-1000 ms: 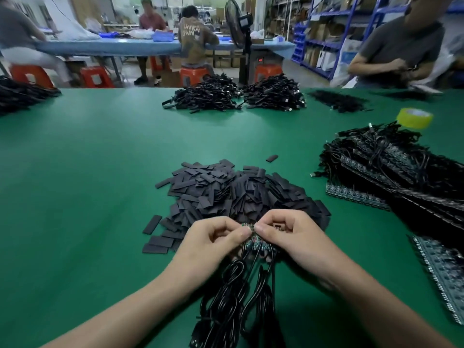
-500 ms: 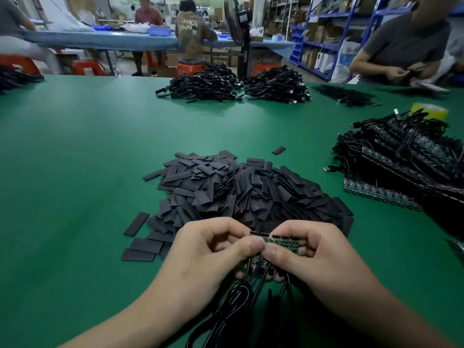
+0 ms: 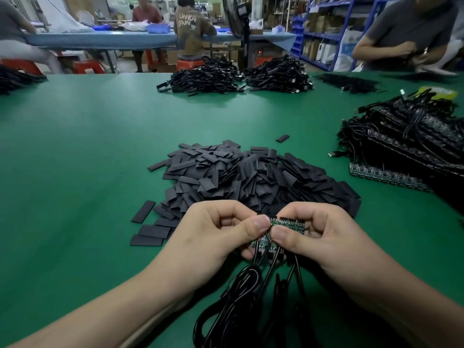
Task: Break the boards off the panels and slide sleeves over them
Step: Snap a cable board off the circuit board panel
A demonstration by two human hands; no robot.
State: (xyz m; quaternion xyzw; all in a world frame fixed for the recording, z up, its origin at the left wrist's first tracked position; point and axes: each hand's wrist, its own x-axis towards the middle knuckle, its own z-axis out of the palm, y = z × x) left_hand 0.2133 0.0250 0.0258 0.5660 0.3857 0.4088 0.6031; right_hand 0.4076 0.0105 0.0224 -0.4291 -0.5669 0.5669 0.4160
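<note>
Both hands are up close together, just above the table's near edge. The left hand (image 3: 213,237) is curled tight, thumb pressed on one end of a small green circuit-board panel (image 3: 286,223), and the right hand (image 3: 324,237) grips the rest of that strip, thumb tip to thumb tip. The part under the left thumb sits lower and tilted against the rest, though whether it has come free, I cannot tell. Black cables (image 3: 241,297) hang from the panel's underside and loop down toward the person between the forearms. Right behind the knuckles lies the heap of flat black sleeves (image 3: 251,177), with a few lying loose at its left side and one stray sleeve (image 3: 282,138) beyond it. The green table (image 3: 88,146) spreads wide all round. Off to the right, a tall stack of cabled panels (image 3: 406,136), one green strip (image 3: 384,175) poking out at its foot, and a yellow tape roll (image 3: 438,92) half hidden behind. At the far edge, two bundles of black cables (image 3: 203,76), and another worker (image 3: 406,31) at the right corner.
</note>
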